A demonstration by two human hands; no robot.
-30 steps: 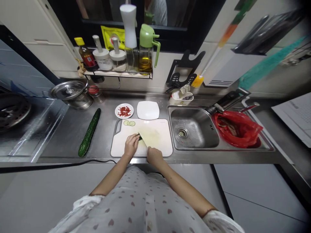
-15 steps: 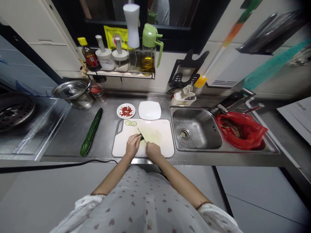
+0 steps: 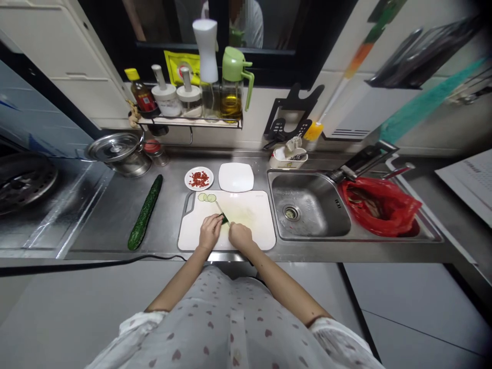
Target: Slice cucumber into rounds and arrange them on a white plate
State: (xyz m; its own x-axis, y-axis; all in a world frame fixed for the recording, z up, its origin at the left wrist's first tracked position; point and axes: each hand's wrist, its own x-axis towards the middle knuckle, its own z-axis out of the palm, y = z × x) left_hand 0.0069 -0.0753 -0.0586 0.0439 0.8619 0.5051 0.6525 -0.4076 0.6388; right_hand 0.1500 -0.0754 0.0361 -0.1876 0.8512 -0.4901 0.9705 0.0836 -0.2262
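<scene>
On the white cutting board (image 3: pixel 253 236), my left hand (image 3: pixel 210 231) is closed over a short dark green piece of cucumber (image 3: pixel 225 219), mostly hidden under the fingers. My right hand (image 3: pixel 241 237) grips a knife (image 3: pixel 222 211) by its handle, the blade slanting up and left against the cucumber piece. Several pale cucumber slices (image 3: pixel 207 197) lie overlapping near the board's top left. A whole cucumber (image 3: pixel 145 212) rests on the steel counter to the left of the board.
Behind the board stand a plate of chopped red pieces (image 3: pixel 199 179) and a white plate (image 3: pixel 236 177). To the right are a sink (image 3: pixel 311 205) and a red plastic bag (image 3: pixel 380 207). A lidded pot (image 3: pixel 123 154) sits back left, below a shelf of bottles (image 3: pixel 192 121).
The knife tip has shifted slightly left, and my right hand has moved a little left with it. My left hand stays on the cucumber piece. The camera view has tilted slightly.
</scene>
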